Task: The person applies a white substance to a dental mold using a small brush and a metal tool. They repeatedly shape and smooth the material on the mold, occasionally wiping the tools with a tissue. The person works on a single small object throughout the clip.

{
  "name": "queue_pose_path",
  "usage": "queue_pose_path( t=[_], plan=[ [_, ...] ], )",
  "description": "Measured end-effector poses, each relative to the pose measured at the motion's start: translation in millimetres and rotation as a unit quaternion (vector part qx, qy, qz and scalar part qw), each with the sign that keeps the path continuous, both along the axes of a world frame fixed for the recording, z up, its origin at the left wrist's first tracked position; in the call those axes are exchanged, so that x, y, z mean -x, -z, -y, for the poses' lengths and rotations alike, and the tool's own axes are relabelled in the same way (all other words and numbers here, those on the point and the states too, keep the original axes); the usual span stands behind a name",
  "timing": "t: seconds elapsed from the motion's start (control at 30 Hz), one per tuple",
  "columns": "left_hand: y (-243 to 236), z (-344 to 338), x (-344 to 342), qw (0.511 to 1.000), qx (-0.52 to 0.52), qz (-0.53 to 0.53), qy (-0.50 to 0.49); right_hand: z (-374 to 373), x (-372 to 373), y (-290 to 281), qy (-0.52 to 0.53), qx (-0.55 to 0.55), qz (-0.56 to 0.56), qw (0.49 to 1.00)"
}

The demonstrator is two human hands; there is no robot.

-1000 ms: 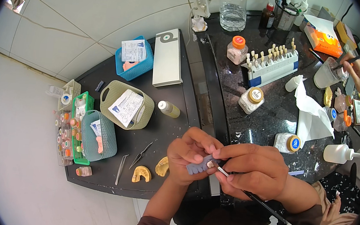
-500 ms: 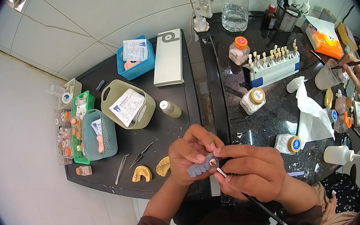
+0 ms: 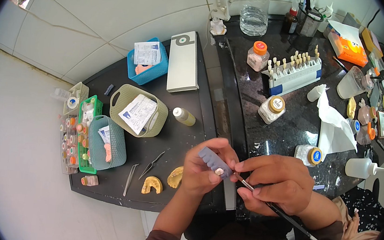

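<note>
Left hand (image 3: 194,178) pinches grey dental model (image 3: 212,159) between thumb and fingers above desk (image 3: 172,148); right hand's (image 3: 284,182) fingers pinch slim black-handled brush (image 3: 290,219). Just changed: model's far end swings from lower left to upper left; white tooth (image 3: 219,171) comes off brush tip, which sits just beside it; brushwork on tooth looks paused

Downward head fisheye, seemingly near

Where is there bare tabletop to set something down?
Left table: between the olive basket, bottle and black tweezers. Right granite top: between the tooth shade guide, gold-lidded jar and white tissue. Crowded: the left table's left end, with small jars and a green basket; the granite's right side, around the cloudy cup.
</note>
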State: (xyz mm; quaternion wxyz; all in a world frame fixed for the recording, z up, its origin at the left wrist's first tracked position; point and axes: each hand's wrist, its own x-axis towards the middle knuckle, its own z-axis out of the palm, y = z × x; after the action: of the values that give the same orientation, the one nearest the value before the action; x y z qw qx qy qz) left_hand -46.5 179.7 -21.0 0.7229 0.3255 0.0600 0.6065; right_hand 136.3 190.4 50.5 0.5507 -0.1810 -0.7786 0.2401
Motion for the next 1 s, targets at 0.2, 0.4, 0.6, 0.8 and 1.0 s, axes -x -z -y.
queue_pose_path(
  t=[0.2, 0.4, 0.6, 0.8, 1.0],
  plan=[
    [-2.0, -5.9, 3.0, 0.993, 0.041, 0.056, 0.097, -0.7, 1.7, 3.6, -0.003, -0.025, 0.009, 1.000],
    [2.0, -5.7, 5.7, 0.988, 0.066, 0.088, 0.107, -1.8, 0.8, -0.9, -0.003, -0.021, 0.050, 0.998],
    [3.6, -5.4, 7.3, 0.986, 0.082, 0.080, 0.120, 1.5, 3.5, -2.7, 0.007, -0.010, 0.060, 0.998],
    [4.4, -5.7, 5.6, 0.982, 0.078, 0.102, 0.140, -0.3, 5.3, 3.5, -0.004, -0.014, 0.043, 0.999],
    [0.0, -8.0, 2.5, 0.977, 0.061, 0.125, 0.164, 1.0, 4.8, 5.6, -0.024, -0.003, 0.038, 0.999]
  ],
)
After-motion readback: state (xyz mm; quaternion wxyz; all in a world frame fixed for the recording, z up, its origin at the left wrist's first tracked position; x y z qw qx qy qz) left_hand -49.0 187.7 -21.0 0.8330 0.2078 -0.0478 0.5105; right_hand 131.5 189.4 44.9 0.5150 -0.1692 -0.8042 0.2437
